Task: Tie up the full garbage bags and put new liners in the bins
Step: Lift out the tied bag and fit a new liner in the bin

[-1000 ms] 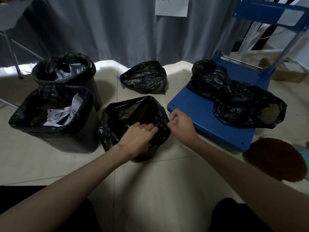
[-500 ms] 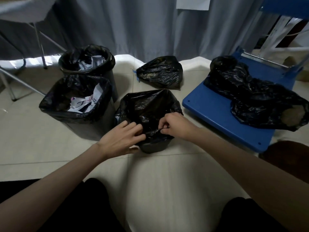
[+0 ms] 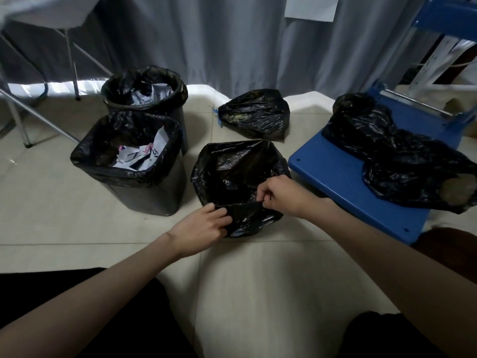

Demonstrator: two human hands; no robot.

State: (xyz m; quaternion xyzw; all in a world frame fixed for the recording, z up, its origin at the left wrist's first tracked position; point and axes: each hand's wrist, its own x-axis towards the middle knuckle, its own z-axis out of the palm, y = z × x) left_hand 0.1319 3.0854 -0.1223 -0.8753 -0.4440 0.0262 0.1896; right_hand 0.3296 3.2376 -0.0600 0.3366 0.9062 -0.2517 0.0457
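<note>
Your left hand [image 3: 204,226] and right hand [image 3: 277,193] pinch the near edge of the thin black plastic liner [image 3: 237,171], stretching it over the small bin on the tiled floor [image 3: 51,215], beside two paper-filled, black-lined bins [image 3: 134,164]

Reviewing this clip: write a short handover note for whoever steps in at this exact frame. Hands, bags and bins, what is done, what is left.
Left hand and right hand both pinch the near rim of the new liner in the front bin, stretching it between them.
Tied bag lies on the floor behind; loose bags lie on the blue chair.
Done: one bag tied, front bin nearly lined.
Left: square bin and round bin still hold paper waste; tie those bags and reline.
</note>
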